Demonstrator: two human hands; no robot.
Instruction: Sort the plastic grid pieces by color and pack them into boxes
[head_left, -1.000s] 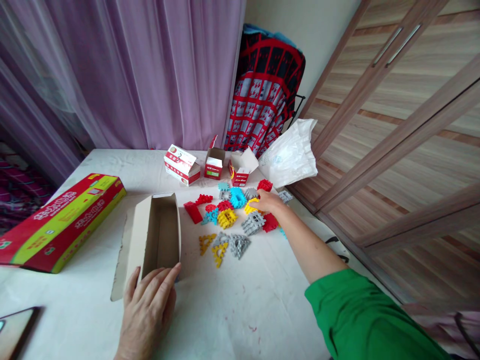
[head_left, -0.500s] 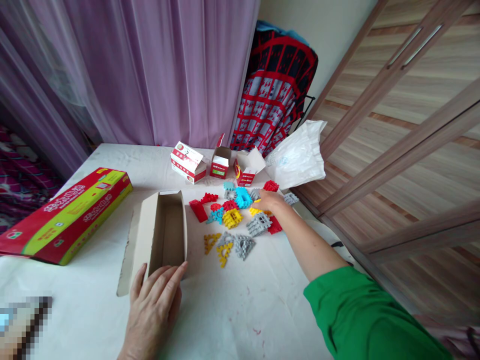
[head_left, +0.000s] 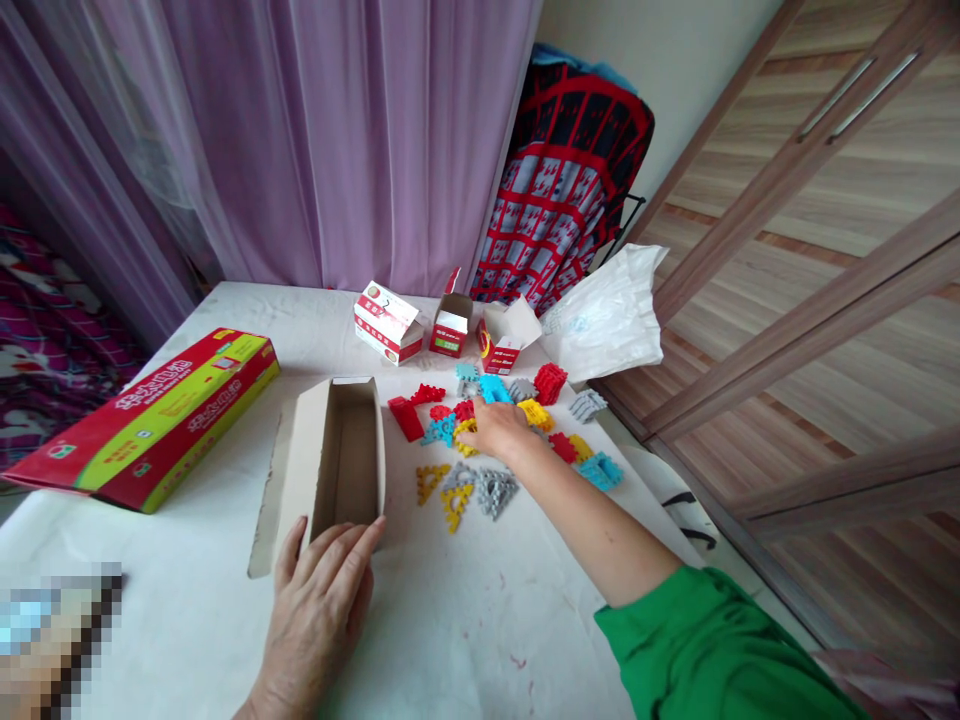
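My left hand [head_left: 322, 595] grips the near end of an open cardboard box [head_left: 311, 450], thumb on its left wall and fingers across to its right edge. The box's visible inside is bare brown card. My right hand [head_left: 495, 430] is among loose plastic building blocks, its fingers closed at a stack of yellow building blocks [head_left: 466, 437] that it partly covers. Around it lie blue blocks [head_left: 600, 470], a red stack [head_left: 550, 383], grey triangular blocks [head_left: 496, 493] and yellow triangular blocks [head_left: 431, 483].
A long red and yellow-green box [head_left: 161, 420] lies at the left. Three small boxes stand at the back: a white and red box [head_left: 387, 325], a red box [head_left: 448, 338] and an open-flapped box [head_left: 501, 350]. A white plastic bag [head_left: 607, 315] sits at the back right. Wooden cabinets [head_left: 825, 240] border the right.
My right hand has moved left from the right-hand blocks to the yellow stack, uncovering red and blue blocks. The view has shifted slightly. My left hand stays on the cardboard box.
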